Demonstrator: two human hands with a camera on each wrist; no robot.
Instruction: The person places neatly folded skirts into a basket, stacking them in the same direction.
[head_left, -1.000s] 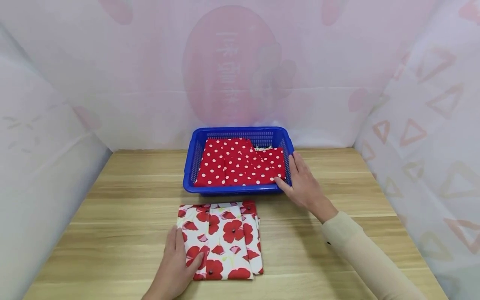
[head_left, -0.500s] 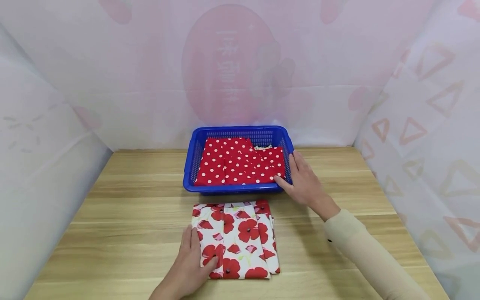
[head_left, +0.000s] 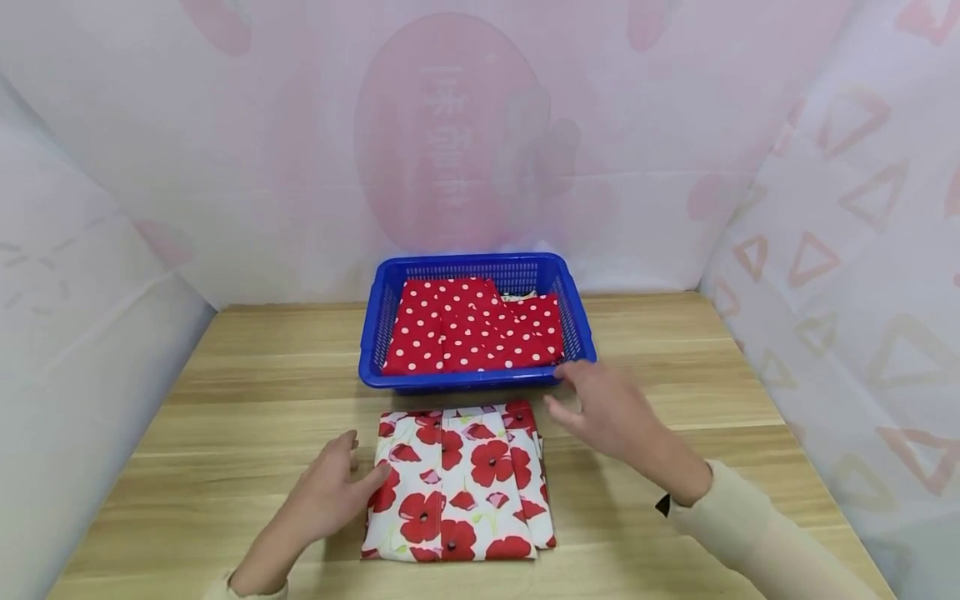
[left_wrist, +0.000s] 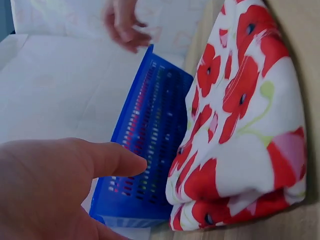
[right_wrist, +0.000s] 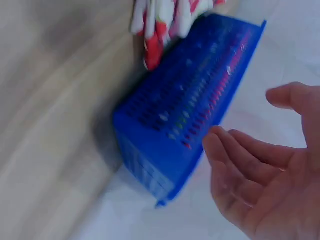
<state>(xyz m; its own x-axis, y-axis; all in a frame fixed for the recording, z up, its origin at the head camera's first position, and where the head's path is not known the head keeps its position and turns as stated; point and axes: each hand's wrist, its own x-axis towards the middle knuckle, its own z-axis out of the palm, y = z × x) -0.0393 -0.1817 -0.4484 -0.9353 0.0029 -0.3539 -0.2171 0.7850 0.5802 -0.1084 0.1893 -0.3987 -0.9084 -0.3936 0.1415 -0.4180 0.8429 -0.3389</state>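
A folded white cloth with red poppies (head_left: pixel 480 492) lies on the table in front of a blue plastic basket (head_left: pixel 465 382). My left hand (head_left: pixel 326 492) is at the cloth's left edge, its fingers loose and holding nothing; in the left wrist view the thumb stands apart from the cloth (left_wrist: pixel 240 120). My right hand (head_left: pixel 611 412) is by the basket's front right corner, fingers relaxed and thumb spread. The right wrist view shows that palm (right_wrist: pixel 285 190) with nothing in it. Inside the basket lies a folded red cloth with white dots (head_left: pixel 472 329).
The wooden table (head_left: pixel 247 400) carries the basket near its back edge. White printed sheets form a back wall (head_left: pixel 277 167) and side walls. A bit of pale patterned cloth (head_left: pixel 519 297) shows behind the dotted one in the basket.
The poppy cloth first slid right under my left hand, which has now lifted off it toward the left. My right hand has drawn back from the basket's right rim toward me.
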